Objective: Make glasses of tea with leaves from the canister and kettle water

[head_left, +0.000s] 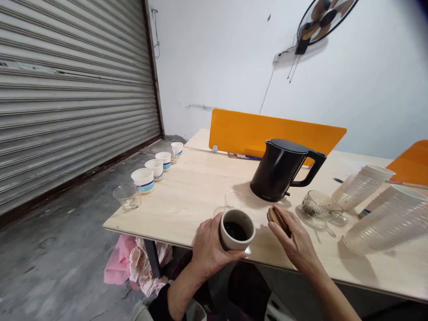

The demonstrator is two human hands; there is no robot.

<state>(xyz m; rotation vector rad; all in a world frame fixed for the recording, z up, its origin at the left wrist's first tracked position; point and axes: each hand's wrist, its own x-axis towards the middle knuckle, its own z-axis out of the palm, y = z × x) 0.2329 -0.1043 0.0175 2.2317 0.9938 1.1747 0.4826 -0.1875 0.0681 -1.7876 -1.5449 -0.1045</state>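
My left hand (207, 244) is wrapped round a small off-white canister (236, 244), tilted so that its open mouth and dark, loose contents show. In my right hand (297, 240), just to the right of it, is a round wooden lid (276, 218), gripped between thumb and fingers. The lid is apart from the canister. Directly behind the canister stands a clear plastic cup (235, 199), partly hidden by it. A glass cup (313, 204) with some dark leaves at its bottom stands right of my right hand.
A black electric kettle (279, 171) stands behind my hands. Paper cups (143, 180) and a clear cup (127, 196) line the table's left edge. Tall stacks of clear cups (384, 223) lean at the right. An orange divider (240, 129) crosses the table (187, 187).
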